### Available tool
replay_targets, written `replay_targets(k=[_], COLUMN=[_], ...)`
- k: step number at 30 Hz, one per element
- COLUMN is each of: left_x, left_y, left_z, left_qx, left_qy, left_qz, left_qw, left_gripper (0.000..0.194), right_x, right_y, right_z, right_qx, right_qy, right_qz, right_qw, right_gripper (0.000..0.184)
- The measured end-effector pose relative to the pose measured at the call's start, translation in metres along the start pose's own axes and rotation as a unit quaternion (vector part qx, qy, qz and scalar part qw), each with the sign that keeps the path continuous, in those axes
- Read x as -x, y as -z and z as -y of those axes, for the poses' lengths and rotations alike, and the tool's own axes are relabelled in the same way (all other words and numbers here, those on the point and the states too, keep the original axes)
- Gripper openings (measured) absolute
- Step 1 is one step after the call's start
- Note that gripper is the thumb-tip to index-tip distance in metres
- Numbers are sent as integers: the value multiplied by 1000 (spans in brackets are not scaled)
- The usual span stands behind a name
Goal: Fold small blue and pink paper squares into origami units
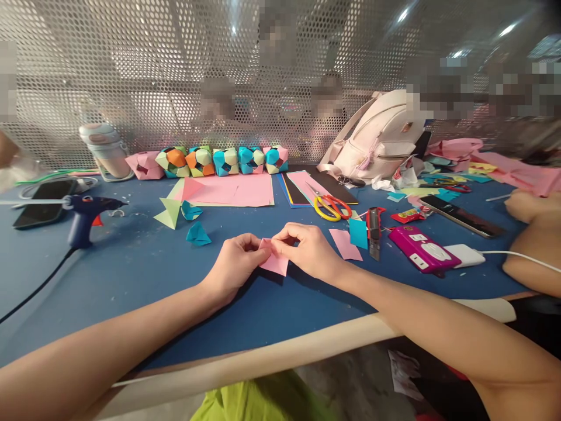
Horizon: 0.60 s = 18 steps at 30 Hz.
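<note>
Between my two hands is a small piece of pink paper (275,265), lifted a little over the blue table (175,316). My left hand (236,260) pinches its upper left edge between thumb and fingers. On the other side, my right hand (307,248) pinches the upper right edge; the fingertips partly hide the paper. Folded blue paper pieces (198,234) and a pale green one (169,213) lie beyond my left hand. Near my right hand rest a flat pink paper piece (345,244), a blue paper piece (358,233) and a box cutter (374,233).
Several folded paper balls (225,161) line the back. A blue glue gun (85,219) stands left. Pink sheets (236,192), scissors (332,206), a backpack (381,137), a purple power adapter (421,248) and a phone (460,215) are also there. Another person's arm (534,245) rests at right.
</note>
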State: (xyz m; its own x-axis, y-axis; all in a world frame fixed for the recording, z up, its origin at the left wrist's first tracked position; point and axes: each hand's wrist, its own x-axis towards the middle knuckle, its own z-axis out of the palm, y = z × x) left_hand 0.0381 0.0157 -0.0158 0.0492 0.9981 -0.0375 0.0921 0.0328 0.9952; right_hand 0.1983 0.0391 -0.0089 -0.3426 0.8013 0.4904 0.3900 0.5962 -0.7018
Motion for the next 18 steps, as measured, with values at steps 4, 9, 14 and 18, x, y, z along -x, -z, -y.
replay_targets(k=[4,9,14,18], left_x=[-1,-2,-4,-6], left_y=[0,0,2,2], left_z=[0,2,4,5], left_qx=[24,44,78,87], left_qy=[8,12,28,39], left_qz=[5,-3,-7,-3], left_qw=[1000,999,997,995], left_gripper=[30,31,33,34], right_x=[2,-1,-8,-9], right_y=[-1,2,7,8], right_z=[-1,0,-6,-9], right_qx=[12,-7,-66,-63], right_qy=[45,37,-66,-99], right_qz=[-5,18,73,71], right_qw=[999,999,993,991], right_gripper=[15,16,20,16])
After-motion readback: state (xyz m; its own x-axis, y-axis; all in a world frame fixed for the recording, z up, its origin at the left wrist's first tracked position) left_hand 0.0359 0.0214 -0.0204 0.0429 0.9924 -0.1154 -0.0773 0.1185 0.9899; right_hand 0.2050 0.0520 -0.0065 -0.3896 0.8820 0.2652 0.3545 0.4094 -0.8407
